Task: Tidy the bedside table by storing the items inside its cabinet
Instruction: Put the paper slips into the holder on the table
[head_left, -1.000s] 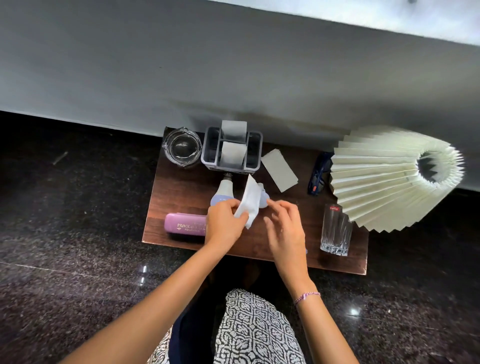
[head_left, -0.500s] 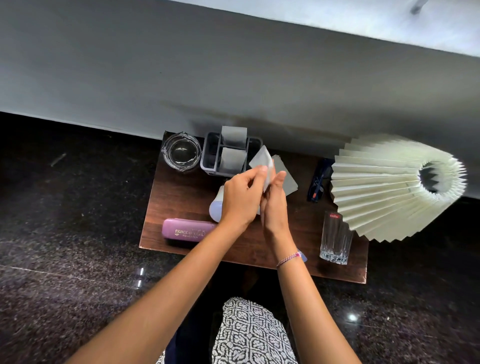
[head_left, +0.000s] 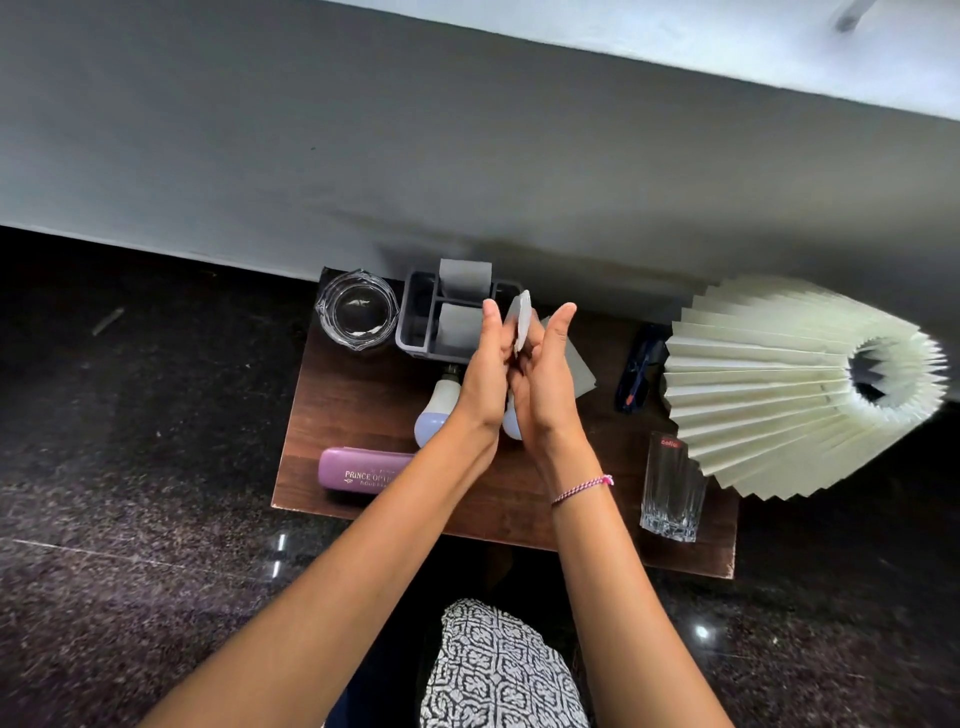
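At frame centre, above the bedside table (head_left: 363, 410), the left hand (head_left: 485, 379) and right hand (head_left: 548, 384) are gripping a white paper slip (head_left: 521, 318) between them, seemingly gathering loose items. Next it is probably going down into the cabinet, which is lying out of sight.

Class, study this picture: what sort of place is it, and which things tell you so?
Probably a bedroom: a small wooden bedside table stands against the wall, carrying a purple glasses case and a drinking glass, with a pleated lamp shade beside it.
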